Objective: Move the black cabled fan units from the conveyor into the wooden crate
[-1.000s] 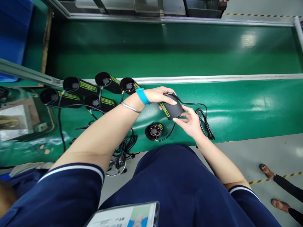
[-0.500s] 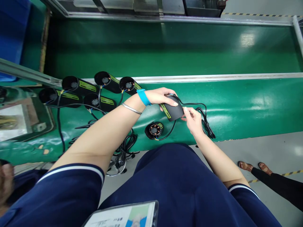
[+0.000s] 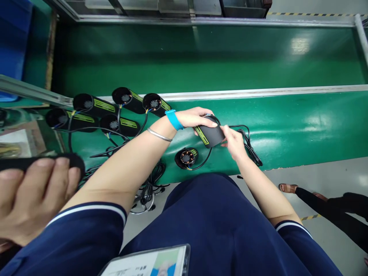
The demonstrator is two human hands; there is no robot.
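A black cylindrical housing (image 3: 212, 134) with yellow-green stripes is held tilted above the green bench. My left hand (image 3: 198, 118) is wrapped over its top, thumb lying along the side. At its right edge, the fingers of my right hand (image 3: 232, 141) are bent together against the rim; what they pinch, if anything, is hidden. A black cable (image 3: 238, 126) runs from behind the housing to a coil at the right. Just below, a short black round unit (image 3: 186, 157) with a finned centre and coloured wires lies on the bench, its own cable leading up to the housing.
Several similar striped black cylinders (image 3: 130, 100) with wired ends lie at the left. Coiled black cables (image 3: 152, 176) hang over the bench's front edge. A co-worker's hand (image 3: 37, 195) holds a black object at lower left. Another person's legs (image 3: 319, 209) are at the right.
A co-worker's hand with a black object has come in at the lower left. The person at the right has shifted their feet. My hands keep nearly the same hold, the right moving slightly.
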